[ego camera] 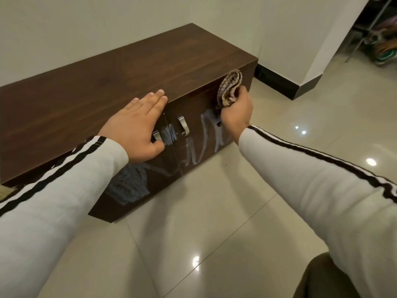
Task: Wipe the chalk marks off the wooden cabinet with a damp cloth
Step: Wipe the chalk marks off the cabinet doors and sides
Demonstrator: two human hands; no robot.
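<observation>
A low dark wooden cabinet (111, 78) stands against the wall, with two front doors and metal handles (183, 125). White chalk marks (209, 134) zigzag over the right door, and a denser scribbled patch (129, 186) covers the left door. My left hand (137, 127) lies flat on the cabinet's top front edge, fingers together, thumb hanging over the left door. My right hand (235, 110) grips a bunched brown checked cloth (228, 87) and presses it against the upper right part of the right door, above the chalk lines.
Glossy cream floor tiles (214, 222) spread in front of the cabinet. A white wall corner with a black skirting (277, 82) stands to the right. Beyond it at the top right is a metal rack with shoes (382, 46). My knee (322, 278) shows at the bottom right.
</observation>
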